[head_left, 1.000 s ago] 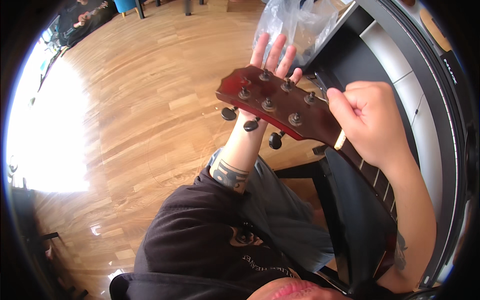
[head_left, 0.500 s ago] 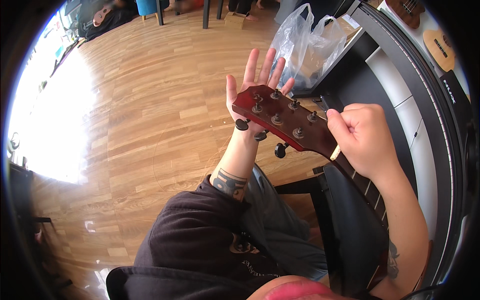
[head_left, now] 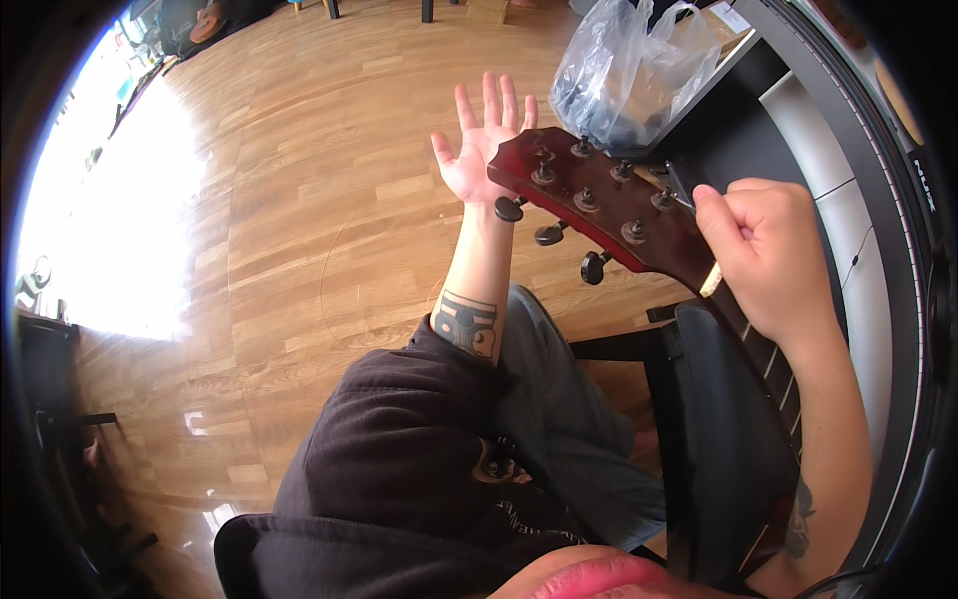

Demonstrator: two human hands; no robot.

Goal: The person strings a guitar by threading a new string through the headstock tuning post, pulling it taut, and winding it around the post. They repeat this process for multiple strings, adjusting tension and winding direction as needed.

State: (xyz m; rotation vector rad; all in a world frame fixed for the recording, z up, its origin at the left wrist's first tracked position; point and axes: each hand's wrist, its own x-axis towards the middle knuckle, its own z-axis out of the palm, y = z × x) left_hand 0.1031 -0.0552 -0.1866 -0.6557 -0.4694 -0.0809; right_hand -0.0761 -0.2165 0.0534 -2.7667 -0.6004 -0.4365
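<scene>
A guitar's dark red headstock (head_left: 599, 205), with black tuners and metal posts, angles across the middle of the head view. My left hand (head_left: 479, 150) is open, palm up and fingers spread, just left of and partly behind the headstock's tip; it holds nothing, and I cannot tell whether it touches the guitar. My right hand (head_left: 763, 250) is closed round the guitar neck (head_left: 758, 344) beside the pale nut, thumb on the near side. Most of the guitar below that is hidden by my forearm or outside the picture.
A clear plastic bag (head_left: 629, 80) lies beyond the headstock. A long black keyboard-like unit (head_left: 913, 299) runs down the right side. A black padded seat (head_left: 723, 409) is under the neck. Dark furniture (head_left: 45, 389) stands at left; instruments and chair legs (head_left: 427, 10) show at the far edge.
The headstock and my right hand have shifted rightward in the view. My open left hand has moved leftward out from behind the headstock, so its thumb and palm now show.
</scene>
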